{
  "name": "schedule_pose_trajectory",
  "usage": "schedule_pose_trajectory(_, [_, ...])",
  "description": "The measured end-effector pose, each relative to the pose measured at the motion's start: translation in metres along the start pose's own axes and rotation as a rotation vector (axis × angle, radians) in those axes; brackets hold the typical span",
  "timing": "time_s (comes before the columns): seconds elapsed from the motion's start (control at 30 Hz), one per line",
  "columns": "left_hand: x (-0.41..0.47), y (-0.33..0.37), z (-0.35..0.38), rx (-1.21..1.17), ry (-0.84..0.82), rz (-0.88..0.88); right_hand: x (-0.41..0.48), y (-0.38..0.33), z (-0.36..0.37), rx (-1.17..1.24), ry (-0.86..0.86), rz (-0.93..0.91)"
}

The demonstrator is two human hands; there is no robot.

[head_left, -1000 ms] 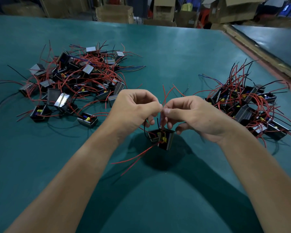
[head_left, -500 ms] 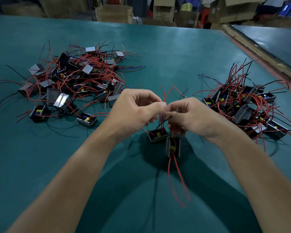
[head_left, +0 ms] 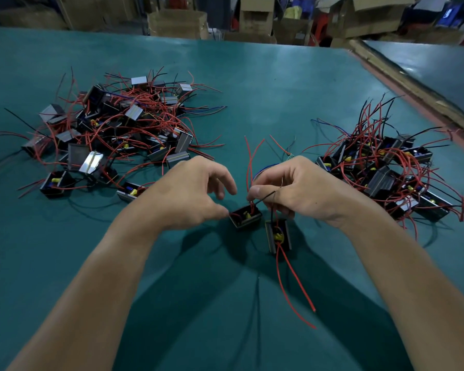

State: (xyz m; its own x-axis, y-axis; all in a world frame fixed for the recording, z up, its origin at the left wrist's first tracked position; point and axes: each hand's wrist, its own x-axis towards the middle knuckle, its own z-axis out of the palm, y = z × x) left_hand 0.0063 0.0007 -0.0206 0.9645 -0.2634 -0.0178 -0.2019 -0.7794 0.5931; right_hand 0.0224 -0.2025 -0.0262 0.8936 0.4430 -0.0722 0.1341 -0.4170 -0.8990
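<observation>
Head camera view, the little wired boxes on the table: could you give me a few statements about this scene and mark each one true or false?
1. A left unit and a right unit sit on the table close to the hands. True.
2. The right hand pinches thin wires. True.
3. The table is red. False: it is teal.
4. All the other units form one pile. False: there is a left pile and a right pile.
5. The left hand holds a screwdriver. False: it holds no tool; its thumb is at the left unit.
</observation>
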Motion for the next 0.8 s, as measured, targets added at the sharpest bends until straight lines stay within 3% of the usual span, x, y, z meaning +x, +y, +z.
schedule_pose_trajectory(0.33, [0.010,-0.012,0.010,0.250,0.415,-0.223,0.003,0.007,0.001,-0.006,-0.012,0.009])
schedule_pose_trajectory(0.6, [0.006,-0.011,0.011,0.249,0.238,-0.302,0.003,0.009,0.000,-0.019,-0.012,0.011])
schedule_pose_trajectory(0.8, [0.010,-0.012,0.011,0.217,0.300,-0.306,0.003,0.009,0.000,-0.033,-0.022,-0.001])
